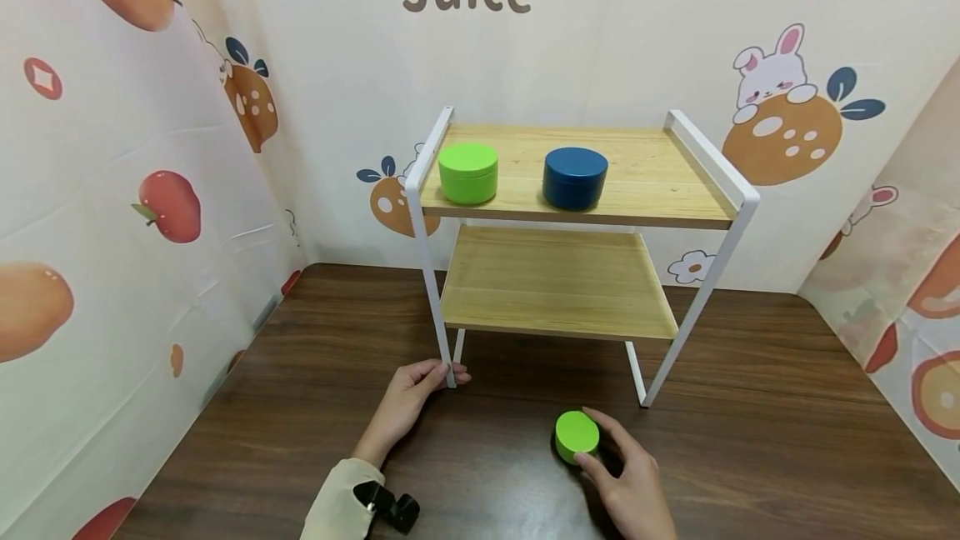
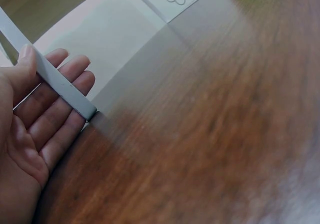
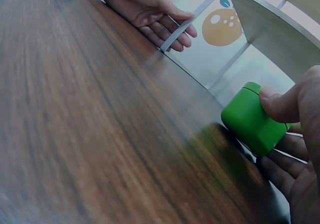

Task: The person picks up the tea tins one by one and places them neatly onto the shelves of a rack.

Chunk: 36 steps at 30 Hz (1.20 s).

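My left hand [image 1: 408, 390] holds the front left white leg [image 2: 60, 86] of a two-tier shelf [image 1: 558, 282], low near the table, thumb on one side and fingers behind. Between thumb and fingers, my right hand [image 1: 633, 473] pinches a small green round tin [image 1: 577, 433] in front of the shelf. The right wrist view shows this tin upright with its lid on; whether its base touches the table I cannot tell. On the top tier, a larger green tin [image 1: 468, 175] stands at the left and a dark blue tin [image 1: 575, 179] near the middle, both lidded.
The shelf's lower wooden board [image 1: 558, 282] lies below the top board [image 1: 637, 165]. White side rails [image 1: 712, 157] edge the top tier. A dark brown wooden table [image 1: 750, 440] carries everything, and printed cloth [image 1: 600, 48] hangs behind and at both sides.
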Available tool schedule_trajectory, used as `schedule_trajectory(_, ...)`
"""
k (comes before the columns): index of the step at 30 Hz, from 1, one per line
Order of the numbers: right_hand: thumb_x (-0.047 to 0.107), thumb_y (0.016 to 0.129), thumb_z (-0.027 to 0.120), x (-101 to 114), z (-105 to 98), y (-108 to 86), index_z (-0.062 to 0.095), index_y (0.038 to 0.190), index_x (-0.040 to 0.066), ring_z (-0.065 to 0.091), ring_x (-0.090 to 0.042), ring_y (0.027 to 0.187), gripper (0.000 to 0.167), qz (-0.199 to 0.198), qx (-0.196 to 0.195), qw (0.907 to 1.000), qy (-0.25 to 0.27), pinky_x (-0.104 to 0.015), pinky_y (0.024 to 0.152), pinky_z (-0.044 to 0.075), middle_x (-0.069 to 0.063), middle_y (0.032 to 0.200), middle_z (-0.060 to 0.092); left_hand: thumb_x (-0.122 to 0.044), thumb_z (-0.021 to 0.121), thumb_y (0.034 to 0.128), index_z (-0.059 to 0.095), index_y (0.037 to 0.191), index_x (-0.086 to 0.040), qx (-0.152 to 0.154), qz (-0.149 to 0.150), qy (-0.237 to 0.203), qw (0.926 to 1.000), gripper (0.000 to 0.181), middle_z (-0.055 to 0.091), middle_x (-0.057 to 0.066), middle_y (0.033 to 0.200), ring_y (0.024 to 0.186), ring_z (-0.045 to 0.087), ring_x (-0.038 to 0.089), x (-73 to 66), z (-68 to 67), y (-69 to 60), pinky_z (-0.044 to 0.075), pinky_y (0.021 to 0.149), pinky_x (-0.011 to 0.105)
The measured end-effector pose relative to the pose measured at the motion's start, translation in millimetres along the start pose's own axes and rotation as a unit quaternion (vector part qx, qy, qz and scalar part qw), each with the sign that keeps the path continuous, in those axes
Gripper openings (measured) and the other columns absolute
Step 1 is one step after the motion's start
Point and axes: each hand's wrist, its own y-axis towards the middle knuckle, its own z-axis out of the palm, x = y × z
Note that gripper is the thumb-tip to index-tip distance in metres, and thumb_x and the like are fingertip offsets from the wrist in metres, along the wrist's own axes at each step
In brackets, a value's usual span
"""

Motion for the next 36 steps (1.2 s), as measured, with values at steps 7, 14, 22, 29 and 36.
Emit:
schedule_trajectory(7, 0.016, 0.087, 0.087, -1.2, 0.6, -0.5, 0.068, 0.138, 0.018, 0.067, 0.0, 0.116, 0.055, -0.009, -0.007, 0.9999, -0.001, -0.019, 0.094, 0.054, -0.003, 0.131, 0.075, -0.027, 0.049, 0.1139, 0.073, 0.124, 0.002, 0.001, 0.002, 0.0, 1.0, 0.039, 0.078, 0.021, 0.121, 0.114, 0.072, 0.004, 0.2, 0.0, -0.2, 0.053, 0.1, 0.021)
schedule_trajectory(14, 0.015, 0.087, 0.088, 0.0, 0.9, -1.1, 0.069, 0.137, 0.018, 0.067, 0.0, 0.116, 0.054, -0.009, -0.01, 0.9999, 0.003, -0.017, 0.095, 0.053, -0.002, 0.132, 0.074, -0.026, 0.049, 0.1139, 0.074, 0.124, 0.002, 0.0, 0.0, 0.004, 1.0, 0.039, 0.078, 0.02, 0.12, 0.115, 0.072, 0.005, -0.1, 0.1, -0.7, 0.053, 0.101, 0.021)
schedule_trajectory(22, 0.015, 0.087, 0.087, 0.8, 0.9, -1.0, 0.068, 0.139, 0.017, 0.068, -0.002, 0.115, 0.055, -0.007, -0.006, 1.0, 0.004, -0.021, 0.093, 0.056, -0.003, 0.132, 0.074, -0.027, 0.049, 0.1139, 0.074, 0.124, 0.001, -0.001, 0.003, 0.006, 1.0, 0.039, 0.078, 0.02, 0.12, 0.114, 0.072, 0.004, -0.4, 0.0, -0.5, 0.054, 0.099, 0.023)
schedule_trajectory(29, 0.013, 0.087, 0.087, 1.0, 1.3, -0.5, 0.068, 0.138, 0.017, 0.068, -0.002, 0.114, 0.055, -0.016, -0.009, 0.9998, 0.005, -0.022, 0.091, 0.057, -0.005, 0.13, 0.075, -0.027, 0.049, 0.1139, 0.074, 0.125, 0.001, 0.0, 0.004, 0.0, 1.0, 0.039, 0.077, 0.021, 0.12, 0.112, 0.073, 0.004, -1.2, -0.2, -0.9, 0.056, 0.097, 0.025)
schedule_trajectory(36, 0.014, 0.087, 0.087, 1.0, 1.2, -0.7, 0.069, 0.137, 0.016, 0.068, -0.001, 0.113, 0.053, -0.02, -0.015, 0.9997, 0.003, -0.022, 0.089, 0.057, -0.007, 0.13, 0.075, -0.026, 0.049, 0.1137, 0.074, 0.125, 0.001, -0.001, -0.001, 0.0, 1.0, 0.038, 0.077, 0.021, 0.121, 0.112, 0.072, 0.003, -1.2, 0.0, -1.1, 0.056, 0.097, 0.024)
